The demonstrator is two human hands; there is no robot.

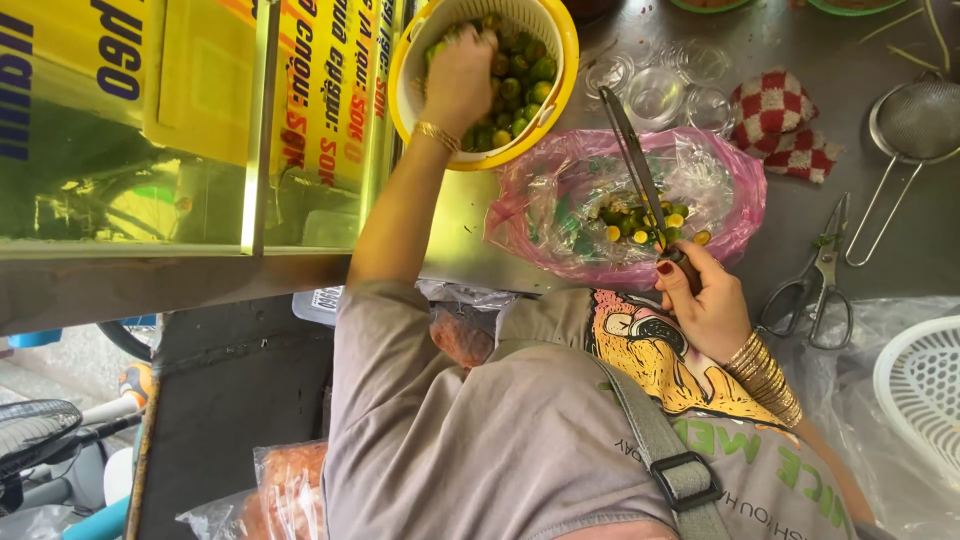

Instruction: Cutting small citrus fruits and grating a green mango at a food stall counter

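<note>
The small green citrus fruits [520,90], probably light, firm and apt to roll, so best pinched round the middle, fill the yellow basket [572,50] at eleven o'clock, where the left hand [458,75] digs in with its grip hidden, while the right hand [705,300] at three o'clock clamps a long knife [630,150] over a pink bag [745,195].

The left hand [458,75] stretches forward on a straight bare arm, fingers curled downward and a thin bracelet at the wrist, while the right hand [705,300], wrist stacked with bangles, stays close to the body, fingers closed in a grip
</note>
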